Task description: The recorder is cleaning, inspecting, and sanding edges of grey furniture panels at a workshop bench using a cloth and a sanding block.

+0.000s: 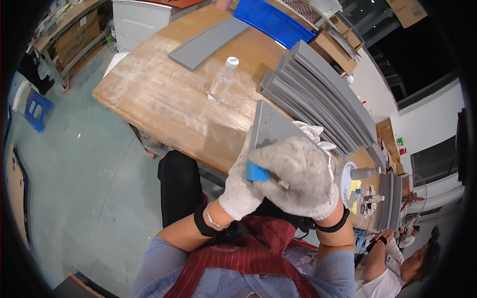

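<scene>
Mid-frame, my right hand (298, 171) pinches a blue block (257, 171); left hand (241, 181) grips a grey board (266, 119), probably stiff: edges hold best.

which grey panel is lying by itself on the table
The lone panel beyond the bottle, near the blue bin. Nothing is stacked with it; the others sit in stacks at right, except the held panel in the left hand.
</scene>
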### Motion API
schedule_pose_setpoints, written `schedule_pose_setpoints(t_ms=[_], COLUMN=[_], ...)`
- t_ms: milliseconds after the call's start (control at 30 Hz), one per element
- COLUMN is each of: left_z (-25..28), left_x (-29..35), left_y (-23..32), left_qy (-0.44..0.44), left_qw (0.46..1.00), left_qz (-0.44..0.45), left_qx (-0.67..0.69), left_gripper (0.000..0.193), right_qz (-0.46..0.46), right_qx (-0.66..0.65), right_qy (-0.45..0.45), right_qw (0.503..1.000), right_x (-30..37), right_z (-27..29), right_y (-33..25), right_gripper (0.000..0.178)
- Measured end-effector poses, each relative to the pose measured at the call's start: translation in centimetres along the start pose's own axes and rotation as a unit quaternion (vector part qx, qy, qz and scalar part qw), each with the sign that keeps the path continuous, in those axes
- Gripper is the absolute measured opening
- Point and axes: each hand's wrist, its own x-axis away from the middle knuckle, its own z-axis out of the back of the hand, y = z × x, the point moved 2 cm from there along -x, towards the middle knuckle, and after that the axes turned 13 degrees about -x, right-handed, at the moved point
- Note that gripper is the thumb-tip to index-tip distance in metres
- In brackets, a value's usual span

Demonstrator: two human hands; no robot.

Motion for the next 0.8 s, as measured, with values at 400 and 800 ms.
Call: schedule_pose_setpoints(t_ms=[400,800], left_z=[0.0,0.9], left_x=[1.2,-0.4], left_y=[0.5,-0.9], left_qy=[-0.004,-0.116], left_qw=[0.943,0.93], left_qz=[0.11,0.152], left_qx=[0.314,0.313], left_gripper=[0.088,0.089], right_qz=[-0.151,-0.041], right_qx=[0.008,-0.001], right_qy=[0.186,-0.061], right_qw=[0.971,0.997], right_x=[-4.0,1.5], right_z=[2.6,-1.3], right_y=[5.4,-1.5], right_gripper=[0.039,0.036])
